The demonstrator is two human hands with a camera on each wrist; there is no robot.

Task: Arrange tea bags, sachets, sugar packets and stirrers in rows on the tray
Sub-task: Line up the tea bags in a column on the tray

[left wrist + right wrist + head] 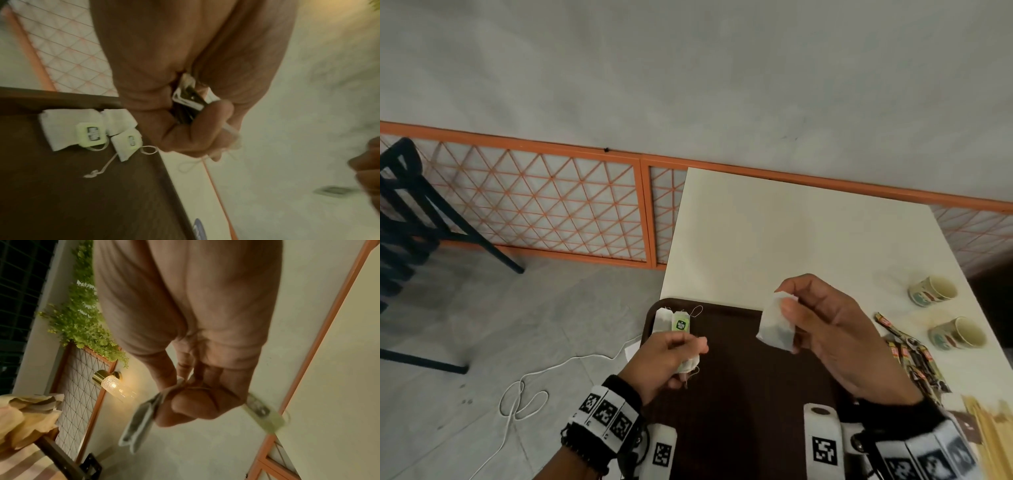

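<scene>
**Tea-bag row under way at the tray's far-left corner**

Two tea bags (671, 320) lie side by side in the brown tray (739, 377). The left hand (671, 353) grips more tea bags just beside them. The right hand (835, 329) pinches one tea bag (775, 325) above the tray. Next, probably, laying a bag flat alongside the pair, strings untangled.

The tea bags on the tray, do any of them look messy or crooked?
A little. The two tea bags in the far left corner of the tray overlap and sit tilted, with their strings trailing loose across it. That is not a neat row yet. Each hand holds more tea bags: left hand, right hand.
</scene>
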